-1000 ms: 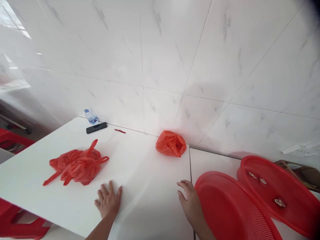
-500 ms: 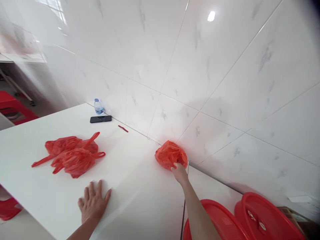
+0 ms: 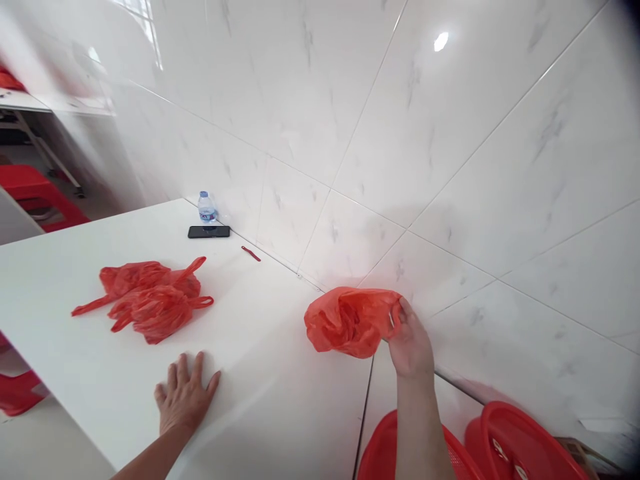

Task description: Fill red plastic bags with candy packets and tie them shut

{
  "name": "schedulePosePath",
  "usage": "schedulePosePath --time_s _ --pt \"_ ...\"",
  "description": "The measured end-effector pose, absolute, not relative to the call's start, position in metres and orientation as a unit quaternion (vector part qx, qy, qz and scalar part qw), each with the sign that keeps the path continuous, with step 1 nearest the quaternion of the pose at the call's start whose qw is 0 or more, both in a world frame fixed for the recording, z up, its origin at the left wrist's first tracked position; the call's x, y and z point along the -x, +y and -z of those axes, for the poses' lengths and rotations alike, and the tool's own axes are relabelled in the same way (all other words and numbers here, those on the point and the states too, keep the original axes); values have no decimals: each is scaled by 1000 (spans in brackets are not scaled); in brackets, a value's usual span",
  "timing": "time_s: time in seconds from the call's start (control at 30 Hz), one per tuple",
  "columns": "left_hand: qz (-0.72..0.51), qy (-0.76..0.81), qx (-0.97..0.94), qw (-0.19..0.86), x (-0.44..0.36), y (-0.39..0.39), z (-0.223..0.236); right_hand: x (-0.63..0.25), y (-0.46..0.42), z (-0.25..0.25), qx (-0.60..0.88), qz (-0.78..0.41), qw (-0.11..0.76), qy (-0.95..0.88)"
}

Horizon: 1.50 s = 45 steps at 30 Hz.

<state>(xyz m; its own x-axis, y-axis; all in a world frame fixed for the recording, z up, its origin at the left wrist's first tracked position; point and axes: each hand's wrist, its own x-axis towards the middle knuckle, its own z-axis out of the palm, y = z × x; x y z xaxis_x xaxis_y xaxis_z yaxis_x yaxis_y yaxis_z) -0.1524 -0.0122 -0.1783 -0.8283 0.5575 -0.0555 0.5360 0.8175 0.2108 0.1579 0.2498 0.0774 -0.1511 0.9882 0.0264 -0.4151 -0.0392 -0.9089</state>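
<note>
My right hand (image 3: 411,340) grips the edge of a crumpled red plastic bag (image 3: 350,321) and holds it just above the white table (image 3: 280,400), close to the tiled wall. My left hand (image 3: 184,399) lies flat on the table with its fingers spread, holding nothing. Further left on the table lies a heap of red plastic bags (image 3: 150,300), a short way beyond my left hand.
A small water bottle (image 3: 207,207), a black phone (image 3: 209,231) and a thin red strip (image 3: 251,253) lie by the wall at the table's far end. Red round baskets (image 3: 500,450) sit at the bottom right. Red stools (image 3: 35,197) stand to the left.
My right hand reached from the table edge to the red bag by the wall, took hold of it and lifted it. My left hand stayed flat.
</note>
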Motion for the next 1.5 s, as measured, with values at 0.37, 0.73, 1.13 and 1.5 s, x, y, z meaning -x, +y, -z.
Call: schedulePosePath --time_s 0.37,0.73,1.13,1.5 --pt "-102 949 -295 52 155 -14 184 -178 211 -96 377 -605 531 -458" --pt "-148 942 -282 110 164 -14 176 -157 87 -70 304 -679 283 -605" --pt "-394 688 -562 235 58 -28 124 -142 -10 62 425 -566 117 -697" --pt "-245 648 -649 316 24 -20 115 -167 -12 65 419 -615 161 -648"
